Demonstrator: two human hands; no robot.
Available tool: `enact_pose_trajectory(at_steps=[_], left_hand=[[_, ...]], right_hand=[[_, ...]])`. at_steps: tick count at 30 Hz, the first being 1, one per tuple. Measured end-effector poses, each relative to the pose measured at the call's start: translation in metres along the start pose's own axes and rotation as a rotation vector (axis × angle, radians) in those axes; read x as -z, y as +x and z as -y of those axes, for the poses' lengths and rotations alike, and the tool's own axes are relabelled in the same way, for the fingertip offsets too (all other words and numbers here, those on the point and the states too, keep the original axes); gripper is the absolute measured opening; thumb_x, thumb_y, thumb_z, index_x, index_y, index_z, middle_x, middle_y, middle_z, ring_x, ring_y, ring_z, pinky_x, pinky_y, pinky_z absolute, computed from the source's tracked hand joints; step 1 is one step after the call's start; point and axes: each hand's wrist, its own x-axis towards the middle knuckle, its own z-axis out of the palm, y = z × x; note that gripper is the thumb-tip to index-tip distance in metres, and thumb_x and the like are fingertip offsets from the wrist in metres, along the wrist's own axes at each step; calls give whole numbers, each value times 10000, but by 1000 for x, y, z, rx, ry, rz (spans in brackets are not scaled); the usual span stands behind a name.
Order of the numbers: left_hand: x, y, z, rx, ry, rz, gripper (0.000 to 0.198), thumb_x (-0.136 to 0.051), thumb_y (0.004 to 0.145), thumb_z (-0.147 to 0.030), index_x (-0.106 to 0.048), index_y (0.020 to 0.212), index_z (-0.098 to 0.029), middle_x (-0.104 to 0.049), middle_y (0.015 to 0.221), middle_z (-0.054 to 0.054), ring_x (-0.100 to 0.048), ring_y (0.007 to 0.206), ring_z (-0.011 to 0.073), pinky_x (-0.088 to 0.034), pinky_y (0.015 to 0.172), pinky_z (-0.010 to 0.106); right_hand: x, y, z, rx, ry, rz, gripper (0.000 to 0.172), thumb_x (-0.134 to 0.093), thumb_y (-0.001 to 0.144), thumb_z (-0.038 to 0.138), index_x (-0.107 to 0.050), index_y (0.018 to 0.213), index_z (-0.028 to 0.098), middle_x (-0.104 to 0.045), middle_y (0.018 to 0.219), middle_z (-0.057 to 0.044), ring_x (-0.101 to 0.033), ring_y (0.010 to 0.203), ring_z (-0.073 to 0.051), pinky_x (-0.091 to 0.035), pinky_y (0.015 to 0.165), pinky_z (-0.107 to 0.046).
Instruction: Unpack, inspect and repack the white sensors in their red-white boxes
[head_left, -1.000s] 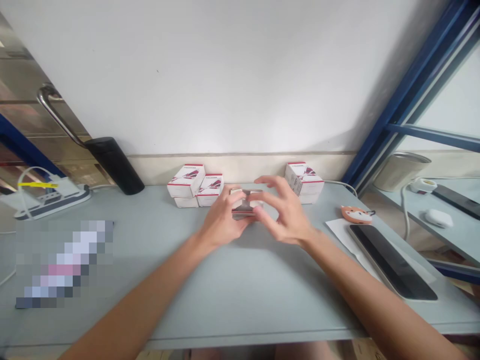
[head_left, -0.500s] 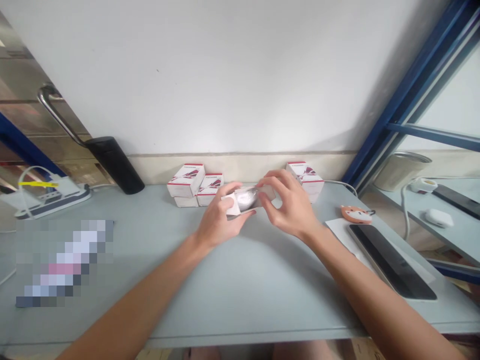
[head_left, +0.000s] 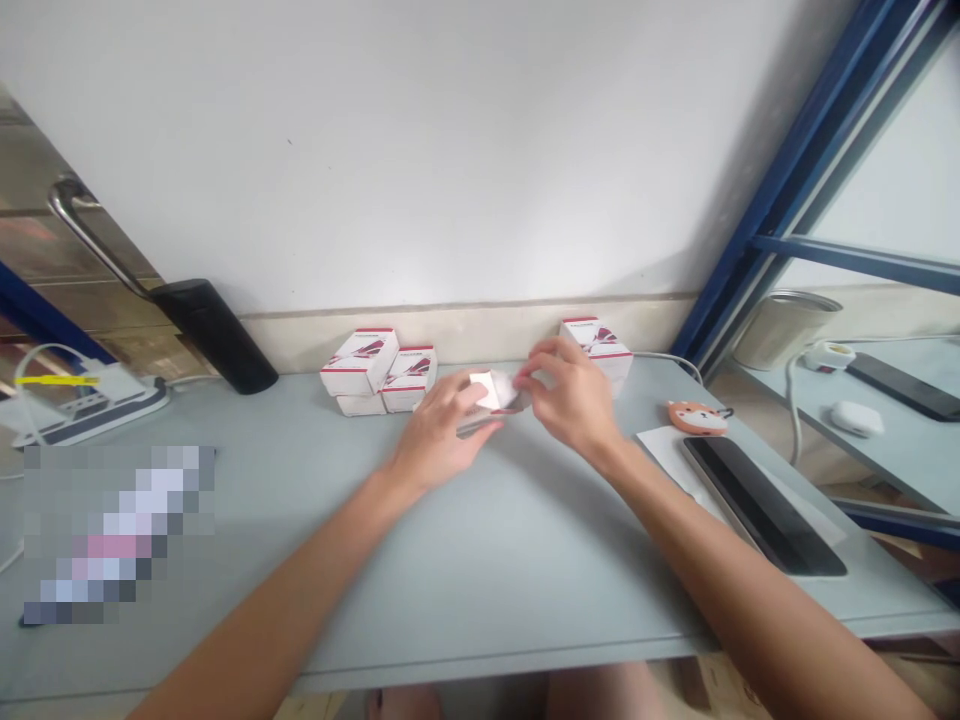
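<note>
The left hand (head_left: 431,435) grasps an opened white carton (head_left: 484,391), to the right of the stacked cartons (head_left: 360,364). Fingertips of the right hand (head_left: 566,395) are at its opening; whether they pinch the whitish wrapping (head_left: 505,388) inside, I cannot tell.

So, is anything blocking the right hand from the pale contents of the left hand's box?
Nothing visible does: the right hand is at the open end of the box in the left hand, right by the pale contents.
</note>
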Motion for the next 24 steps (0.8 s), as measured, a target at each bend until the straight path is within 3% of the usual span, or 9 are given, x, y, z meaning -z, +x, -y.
enact_pose_trajectory(at_steps=[3, 6, 8, 10, 14, 17, 19, 22, 24], left_hand=[[3, 1, 2, 172, 32, 106, 619, -712, 931, -185, -458, 1467, -361, -597, 1452, 114, -628, 1306, 302, -555, 1044, 490], [8, 0, 7, 453, -114, 133, 750, -728, 925, -255, -398, 1582, -406, -504, 1591, 102, -625, 1327, 311, -574, 1007, 465], [10, -1, 8, 615, -312, 98, 820, -762, 907, -330, -361, 1619, -385, -558, 1555, 101, -663, 1274, 299, -593, 959, 423], [10, -1, 8, 684, -485, 122, 726, -738, 928, -399, -450, 1590, -328, -656, 1457, 96, -667, 1276, 301, -578, 999, 414], [10, 1, 8, 657, -476, 145, 507, -655, 978, -444, -633, 1461, -290, -674, 1460, 78, -583, 1402, 334, -473, 1164, 482], [10, 2, 9, 578, -190, -6, 487, -641, 988, -418, -626, 1456, -284, -600, 1546, 89, -510, 1474, 331, -383, 1234, 536], [9, 2, 8, 553, -73, -32, 495, -641, 987, -403, -609, 1462, -266, -620, 1516, 111, -541, 1439, 330, -406, 1214, 547], [4, -2, 5, 479, -41, 189, 493, -659, 945, -304, -624, 1434, -259, -653, 1465, 129, -582, 1382, 361, -446, 1168, 589], [3, -5, 3, 385, -60, 363, 484, -614, 914, -186, -647, 1390, -270, -611, 1524, 113, -519, 1453, 372, -385, 1209, 637]], right_hand=[[10, 11, -13, -89, 243, -82, 59, -653, 930, 271, -680, 896, 231, -727, 1147, -67, -690, 982, -245, -566, 800, -401], [23, 18, -19, -189, 491, -165, 156, -637, 962, 386, -607, 926, 237, -721, 1028, -43, -685, 804, -196, -592, 691, -360], [31, 21, -18, -230, 568, -271, 219, -639, 967, 450, -582, 919, 245, -680, 936, -23, -648, 704, -170, -584, 593, -327], [38, 23, -17, -246, 613, -416, 253, -663, 951, 480, -570, 913, 247, -641, 894, -9, -629, 675, -155, -578, 539, -298], [44, 27, -18, -316, 714, -628, 306, -695, 916, 523, -548, 903, 255, -588, 838, 24, -615, 648, -127, -597, 515, -265], [36, 29, -17, -469, 860, -581, 316, -709, 887, 515, -551, 845, 245, -596, 789, 21, -633, 649, -135, -604, 508, -264], [28, 28, -14, -572, 966, -481, 297, -727, 862, 483, -571, 824, 233, -629, 790, 4, -645, 647, -142, -605, 508, -269], [21, 25, -8, -632, 1043, -355, 271, -735, 849, 453, -593, 828, 223, -669, 844, -19, -661, 659, -152, -616, 538, -290], [21, 24, -6, -620, 1030, -338, 272, -733, 854, 459, -592, 827, 227, -669, 855, -20, -664, 679, -159, -623, 564, -301]])
